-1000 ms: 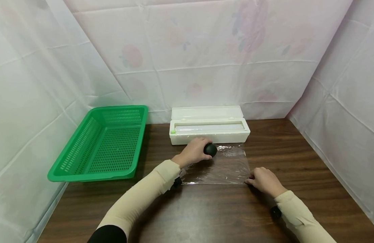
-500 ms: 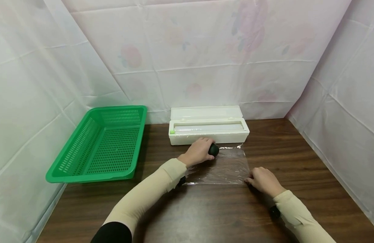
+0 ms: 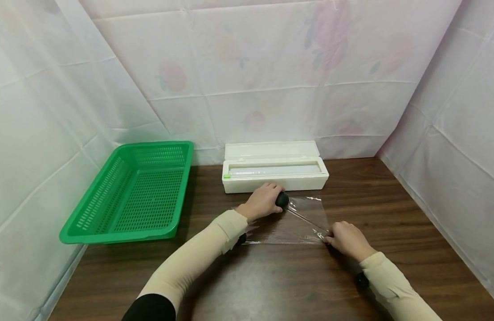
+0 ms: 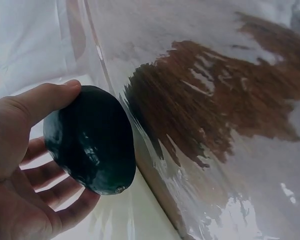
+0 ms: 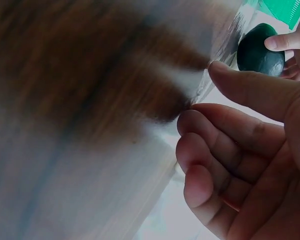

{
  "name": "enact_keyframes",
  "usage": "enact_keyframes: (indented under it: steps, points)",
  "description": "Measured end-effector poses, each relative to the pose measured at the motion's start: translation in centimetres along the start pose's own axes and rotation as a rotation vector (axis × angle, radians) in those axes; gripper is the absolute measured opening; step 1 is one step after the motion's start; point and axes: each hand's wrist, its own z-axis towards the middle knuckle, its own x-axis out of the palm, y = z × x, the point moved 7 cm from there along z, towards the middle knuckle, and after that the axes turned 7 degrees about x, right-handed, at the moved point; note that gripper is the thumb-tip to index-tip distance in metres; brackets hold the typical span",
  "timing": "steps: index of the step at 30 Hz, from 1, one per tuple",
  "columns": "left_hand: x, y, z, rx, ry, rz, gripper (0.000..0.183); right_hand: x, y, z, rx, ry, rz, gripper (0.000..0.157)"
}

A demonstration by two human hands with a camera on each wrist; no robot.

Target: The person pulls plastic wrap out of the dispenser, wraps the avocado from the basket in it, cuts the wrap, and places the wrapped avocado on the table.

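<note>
My left hand holds a smooth dark green avocado, thumb on one side and fingers curled round the other. Beneath it, a sheet of clear cling film lies over the wooden table. At the near right corner of the film, my right hand pinches the edge between thumb and forefinger. A crease runs across the film from the avocado to the right hand. Just behind the left hand stands a white cling film box with its lid raised and a roll inside. The film under the left forearm is hidden.
A green plastic basket with slotted sides stands on the table at the left. White patterned cloth hangs behind and along both sides. A small green slider sits at the box's left end.
The avocado has moved slightly right in my left hand. A diagonal crease has formed in the film, and its far edge has shifted a little nearer. The right hand stays at the corner.
</note>
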Motion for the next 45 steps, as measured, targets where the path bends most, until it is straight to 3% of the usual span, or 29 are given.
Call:
enact_keyframes:
  steps: [7, 19, 30, 45]
  points:
    - [0.1, 0.7, -0.1, -0.027, 0.004, -0.062, 0.057, -0.3, 0.2, 0.0, -0.021, -0.050, -0.022, 0.043]
    - [0.0, 0.9, -0.3, 0.000, 0.009, -0.070, 0.060, -0.3, 0.2, 0.0, -0.032, -0.058, -0.023, 0.044]
    - [-0.5, 0.5, -0.9, 0.048, -0.028, -0.046, 0.058, -0.2, 0.3, 0.0, -0.028, -0.046, -0.023, 0.045]
    - [-1.0, 0.3, -1.3, 0.024, -0.027, -0.074, 0.057, -0.3, 0.4, 0.0, -0.022, -0.048, -0.015, 0.046]
